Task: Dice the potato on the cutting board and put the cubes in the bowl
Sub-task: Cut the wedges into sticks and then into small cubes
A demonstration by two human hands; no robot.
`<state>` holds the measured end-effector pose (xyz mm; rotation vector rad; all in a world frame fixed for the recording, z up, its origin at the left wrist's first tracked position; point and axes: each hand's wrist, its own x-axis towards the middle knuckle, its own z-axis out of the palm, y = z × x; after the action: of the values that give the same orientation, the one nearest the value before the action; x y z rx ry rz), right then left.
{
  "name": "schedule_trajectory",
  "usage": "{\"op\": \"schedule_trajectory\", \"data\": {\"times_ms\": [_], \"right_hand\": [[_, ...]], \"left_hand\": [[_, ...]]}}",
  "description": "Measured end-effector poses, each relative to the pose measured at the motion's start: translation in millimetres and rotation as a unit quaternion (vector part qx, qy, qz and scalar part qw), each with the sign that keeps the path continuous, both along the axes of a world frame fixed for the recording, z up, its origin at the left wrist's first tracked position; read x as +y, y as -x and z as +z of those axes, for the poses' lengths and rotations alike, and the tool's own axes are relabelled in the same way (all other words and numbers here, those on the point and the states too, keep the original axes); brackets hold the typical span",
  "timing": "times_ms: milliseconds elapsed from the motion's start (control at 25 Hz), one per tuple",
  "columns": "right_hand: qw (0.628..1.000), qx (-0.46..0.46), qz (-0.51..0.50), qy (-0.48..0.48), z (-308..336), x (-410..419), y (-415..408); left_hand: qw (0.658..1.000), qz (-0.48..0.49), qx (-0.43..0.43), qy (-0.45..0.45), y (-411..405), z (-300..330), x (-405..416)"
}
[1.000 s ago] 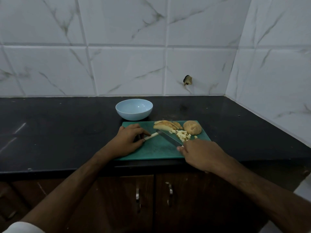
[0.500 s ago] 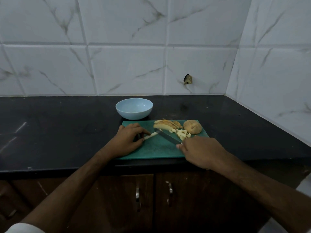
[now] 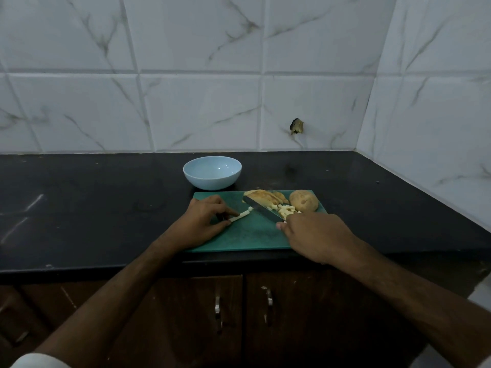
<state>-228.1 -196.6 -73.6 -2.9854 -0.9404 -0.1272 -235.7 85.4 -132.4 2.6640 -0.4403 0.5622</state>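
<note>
A green cutting board (image 3: pixel 247 235) lies at the counter's front edge. My left hand (image 3: pixel 202 224) pinches a pale potato strip (image 3: pixel 240 216) against the board, and a small cut cube (image 3: pixel 250 208) sits just off the strip's far end. My right hand (image 3: pixel 316 235) grips the handle of a knife (image 3: pixel 261 210); its blade points up and left, a short way right of the strip. At the board's far right are potato slices (image 3: pixel 263 199), a pile of cubes (image 3: pixel 285 210) and an uncut potato piece (image 3: pixel 303 204). A light blue bowl (image 3: pixel 212 172) stands behind the board and looks empty.
The black counter (image 3: pixel 93 208) runs left and right of the board, with tiled walls behind and on the right. Wooden cabinet doors with metal handles (image 3: pixel 218 306) are below the counter edge.
The knife has come off the strip's end and shifted slightly right, leaving a small cube cut free. My left hand still holds the strip in the same place.
</note>
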Motion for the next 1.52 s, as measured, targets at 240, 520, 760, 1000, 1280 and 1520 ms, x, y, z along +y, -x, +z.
{"op": "schedule_trajectory", "data": {"times_ms": [240, 520, 760, 1000, 1280, 1520], "right_hand": [[1.0, 0.027, 0.001, 0.011, -11.6, 4.2, 7.2], [1.0, -0.012, 0.001, 0.025, -7.1, 3.8, 5.2], [0.999, 0.024, 0.012, 0.023, -14.8, 5.6, 15.1], [1.0, 0.005, 0.003, -0.004, -10.9, 7.1, 9.0], [1.0, 0.022, 0.021, 0.006, -21.9, 10.1, 15.5], [1.0, -0.007, 0.014, -0.006, -11.2, 7.9, 11.3]], "left_hand": [[1.0, -0.021, -0.004, 0.001, 0.3, 0.7, 1.0], [1.0, 0.005, -0.017, -0.007, 2.3, 1.8, -1.3], [1.0, 0.016, -0.011, -0.008, 1.4, 1.4, -0.5], [0.999, 0.04, -0.033, -0.017, 3.8, 1.3, -1.8], [0.998, 0.046, -0.034, -0.009, 4.0, -0.9, -0.2], [0.998, 0.057, -0.036, -0.013, 4.4, -0.3, -0.7]]}}
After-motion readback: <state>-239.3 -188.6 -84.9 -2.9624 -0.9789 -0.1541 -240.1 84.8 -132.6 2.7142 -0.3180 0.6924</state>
